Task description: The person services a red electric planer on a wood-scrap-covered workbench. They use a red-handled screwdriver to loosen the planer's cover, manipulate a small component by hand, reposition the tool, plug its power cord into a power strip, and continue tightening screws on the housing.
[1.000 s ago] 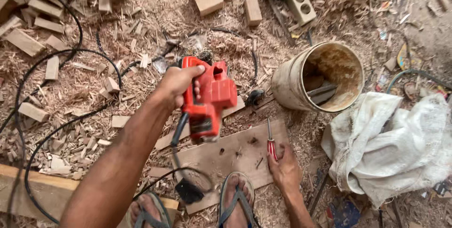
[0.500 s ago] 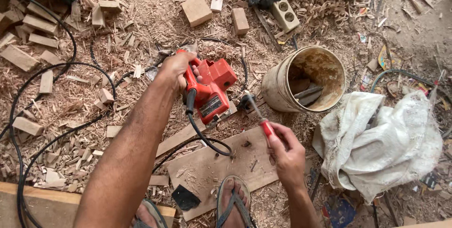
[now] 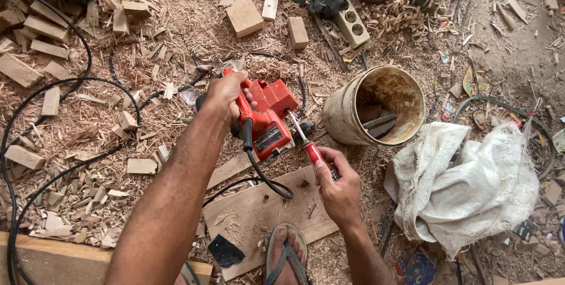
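My left hand [image 3: 222,94] grips the handle of a red electric planer [image 3: 268,119], held tilted above the floor with its black cord [image 3: 259,170] looping down. My right hand [image 3: 336,184] holds a red-handled screwdriver [image 3: 311,148]; its shaft points up-left and the tip meets the side of the planer. Below both hands lies a flat wooden board [image 3: 259,208], and my sandalled foot [image 3: 285,255] rests on its near edge.
A dirty plastic bucket [image 3: 376,108] with tools inside lies tipped to the right. A white sack [image 3: 471,185] is crumpled beside it. Wood offcuts [image 3: 244,17], shavings and black cables [image 3: 35,114] cover the floor; a power strip [image 3: 350,23] lies at the top.
The planer has tilted and shifted slightly. My right hand lifted the screwdriver off the board and brought its tip up against the planer's side.
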